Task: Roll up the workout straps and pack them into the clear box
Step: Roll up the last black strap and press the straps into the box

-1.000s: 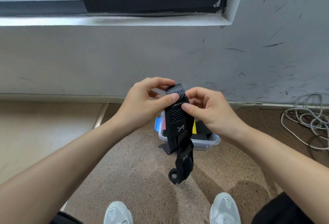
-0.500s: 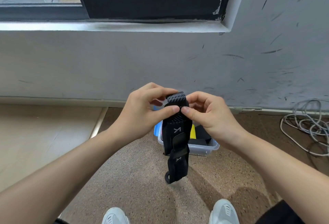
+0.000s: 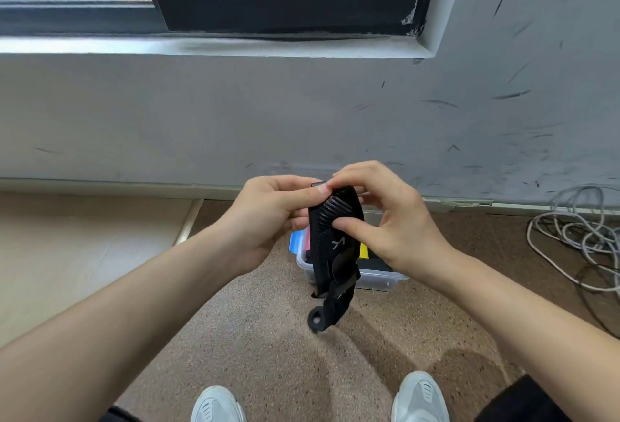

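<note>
1. While the black strap (image 3: 335,253) hangs in the air, both hands hold it by its top end.
2. The left hand (image 3: 268,216) pinches the top of the strap, with its thumb on the front and its fingers curled behind.
3. The right hand (image 3: 396,230) grips the strap too. Its thumb presses on the bumpy front, and its fingers curl over the top edge.
4. The top of the strap bends over between the two hands. The rest hangs straight down, and a little round loop (image 3: 315,319) sits at the bottom end.
5. The clear box (image 3: 379,279) stands on the brown floor (image 3: 268,354), under the hands and near the grey wall (image 3: 235,119). The strap hangs in front of it, not inside it.
6. Yellow, black, blue and pink things show in the box.
7. A pile of grey cables (image 3: 577,237) lies on the floor, far to the right.
8. Two pale shoes (image 3: 218,405) peek in at the bottom.
</note>
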A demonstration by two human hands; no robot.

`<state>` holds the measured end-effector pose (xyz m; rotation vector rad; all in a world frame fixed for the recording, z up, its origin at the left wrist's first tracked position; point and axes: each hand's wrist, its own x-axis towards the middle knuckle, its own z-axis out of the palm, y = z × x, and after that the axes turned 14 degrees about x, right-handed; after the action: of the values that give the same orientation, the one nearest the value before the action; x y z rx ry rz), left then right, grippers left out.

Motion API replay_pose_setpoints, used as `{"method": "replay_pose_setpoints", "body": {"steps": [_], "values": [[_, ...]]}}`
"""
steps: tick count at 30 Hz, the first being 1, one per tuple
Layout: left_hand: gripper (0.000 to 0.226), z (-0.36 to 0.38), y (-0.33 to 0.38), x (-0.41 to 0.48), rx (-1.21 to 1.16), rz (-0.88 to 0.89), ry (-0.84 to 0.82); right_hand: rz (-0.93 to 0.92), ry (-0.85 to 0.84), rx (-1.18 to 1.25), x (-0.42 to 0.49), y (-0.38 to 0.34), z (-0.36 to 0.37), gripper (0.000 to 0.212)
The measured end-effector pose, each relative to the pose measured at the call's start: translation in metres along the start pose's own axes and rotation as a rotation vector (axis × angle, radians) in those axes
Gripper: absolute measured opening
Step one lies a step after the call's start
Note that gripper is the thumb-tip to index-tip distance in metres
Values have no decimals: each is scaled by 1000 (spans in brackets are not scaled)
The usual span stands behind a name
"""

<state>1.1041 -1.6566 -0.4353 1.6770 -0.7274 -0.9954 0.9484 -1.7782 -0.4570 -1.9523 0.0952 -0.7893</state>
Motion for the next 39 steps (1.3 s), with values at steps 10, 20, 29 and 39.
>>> {"method": "replay_pose_setpoints", "body": {"steps": [10, 20, 29, 39], "values": [[8, 4, 1, -3, -66, -181, -93, -81, 21, -84, 1, 12, -6, 36], [50, -3, -4, -7, 555, 608, 50, 262, 39, 201, 8, 9, -18, 20], [36, -1, -8, -1, 612, 665, 90, 523, 44, 558, 9, 5, -11, 42], [24, 3, 0, 2, 274, 375, 70, 196, 50, 28, 4, -2, -15, 58]]}}
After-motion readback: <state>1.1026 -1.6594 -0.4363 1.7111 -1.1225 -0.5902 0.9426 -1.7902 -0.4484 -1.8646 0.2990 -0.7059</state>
